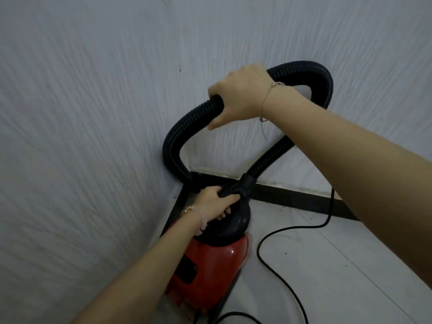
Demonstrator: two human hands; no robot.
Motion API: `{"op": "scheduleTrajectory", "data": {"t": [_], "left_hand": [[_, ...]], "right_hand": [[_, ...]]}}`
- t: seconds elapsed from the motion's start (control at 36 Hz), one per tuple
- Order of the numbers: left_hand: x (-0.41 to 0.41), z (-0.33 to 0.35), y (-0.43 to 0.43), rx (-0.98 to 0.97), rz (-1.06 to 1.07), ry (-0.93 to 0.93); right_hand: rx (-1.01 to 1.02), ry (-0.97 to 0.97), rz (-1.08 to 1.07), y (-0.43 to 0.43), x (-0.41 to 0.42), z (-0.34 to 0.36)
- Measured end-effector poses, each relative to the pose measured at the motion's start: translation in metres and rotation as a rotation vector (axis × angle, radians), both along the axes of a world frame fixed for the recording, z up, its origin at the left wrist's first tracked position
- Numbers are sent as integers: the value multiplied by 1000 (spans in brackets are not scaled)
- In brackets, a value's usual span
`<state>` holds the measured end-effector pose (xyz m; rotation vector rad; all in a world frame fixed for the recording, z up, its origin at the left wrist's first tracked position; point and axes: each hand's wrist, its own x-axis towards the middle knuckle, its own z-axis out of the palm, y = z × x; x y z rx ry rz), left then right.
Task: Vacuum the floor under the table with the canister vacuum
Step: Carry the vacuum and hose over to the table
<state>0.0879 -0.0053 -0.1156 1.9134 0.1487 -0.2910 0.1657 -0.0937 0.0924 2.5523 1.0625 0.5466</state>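
Your left hand (214, 203) grips the red canister vacuum (210, 265) by its handle to lift it. Your right hand (240, 97) wraps around the black ribbed hose (173, 141) so it won't drag.

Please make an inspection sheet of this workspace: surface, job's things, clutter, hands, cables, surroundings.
Surface: pale floor with a few dark specks.
Job's things: red canister vacuum in the corner; black ribbed hose looped above it.
Clutter: nothing seen.
Hands: left hand grips the vacuum's black top; right hand holds the hose, thumb pointing down.
Cables: black power cord snakes loose across the floor beside the vacuum.
Surroundings: textured white walls, dark baseboard; no table in view.
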Motion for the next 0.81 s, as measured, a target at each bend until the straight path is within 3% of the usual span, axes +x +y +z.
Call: {"op": "scheduleTrajectory", "data": {"t": [0.11, 0.17, 0.33, 0.5, 0.64, 0.81], "left_hand": [[-4, 2, 4, -111, -33, 141], [-8, 4, 3, -101, -35, 199], [-26, 22, -5, -23, 61, 304], [-82, 57, -37, 102, 59, 433], [-124, 149, -38, 78, 64, 498], [-176, 296, -54, 148, -157, 601]], "right_hand": [[-67, 471, -182, -9, 4, -7], [-72, 596, -238, -23, 8, -17], [70, 395, -269, -73, 3, -3], [316, 607, -475, -130, -21, 61], [471, 672, -679, -175, -75, 143], [552, 767, -894, -209, -158, 256]]}}
